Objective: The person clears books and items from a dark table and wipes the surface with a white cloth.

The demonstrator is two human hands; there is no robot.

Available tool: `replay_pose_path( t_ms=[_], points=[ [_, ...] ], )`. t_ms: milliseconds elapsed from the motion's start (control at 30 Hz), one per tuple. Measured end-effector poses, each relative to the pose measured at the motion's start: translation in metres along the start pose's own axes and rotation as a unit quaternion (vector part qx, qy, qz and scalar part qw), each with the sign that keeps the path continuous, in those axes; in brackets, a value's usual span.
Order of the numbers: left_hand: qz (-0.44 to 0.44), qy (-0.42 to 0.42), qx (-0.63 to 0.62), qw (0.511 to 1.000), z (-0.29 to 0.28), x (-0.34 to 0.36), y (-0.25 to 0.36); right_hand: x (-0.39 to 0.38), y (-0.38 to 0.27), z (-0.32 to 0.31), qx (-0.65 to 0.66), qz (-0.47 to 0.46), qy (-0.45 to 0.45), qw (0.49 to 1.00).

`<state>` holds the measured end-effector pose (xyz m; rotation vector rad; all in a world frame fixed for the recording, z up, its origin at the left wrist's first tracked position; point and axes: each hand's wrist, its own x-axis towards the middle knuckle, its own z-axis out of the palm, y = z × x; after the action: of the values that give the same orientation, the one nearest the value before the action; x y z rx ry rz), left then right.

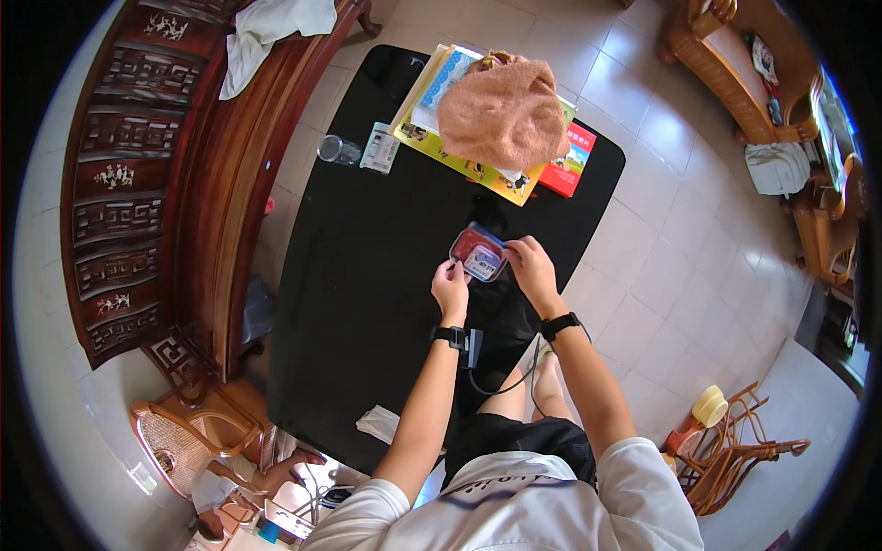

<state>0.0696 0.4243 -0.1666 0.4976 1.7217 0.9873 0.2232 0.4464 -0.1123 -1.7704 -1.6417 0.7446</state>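
Over the near part of the black table, my left hand (450, 286) pinches the lower left corner of a small flat rectangular case (470, 246). The case has a reddish inside, a blue edge and a pale printed label or card. My right hand (531, 268) closes its fingers on the case's right edge, by the blue strip. Its exact kind is too small to make out. Black straps circle both wrists, and a dark cable hangs from the small device on the left one.
A brown towel (503, 115) covers part of a stack of colourful books (418, 129) at the table's (358, 303) far end. A red box (570, 161), a clear cup (338, 150) and a pale packet (378, 147) lie around it. A carved wooden bench (207, 211) stands left.
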Motion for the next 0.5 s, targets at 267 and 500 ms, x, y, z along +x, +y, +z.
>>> replay_pose_path(
  t_ms=[267,500],
  points=[
    [0.045,0.007,0.016,0.999,0.019,0.03,0.022,0.032,-0.019,0.006,0.093,0.025,0.033,0.995],
    [0.082,0.075,0.05,0.993,0.024,0.093,0.062,0.02,0.012,0.001,-0.002,0.012,0.06,0.998]
  ],
)
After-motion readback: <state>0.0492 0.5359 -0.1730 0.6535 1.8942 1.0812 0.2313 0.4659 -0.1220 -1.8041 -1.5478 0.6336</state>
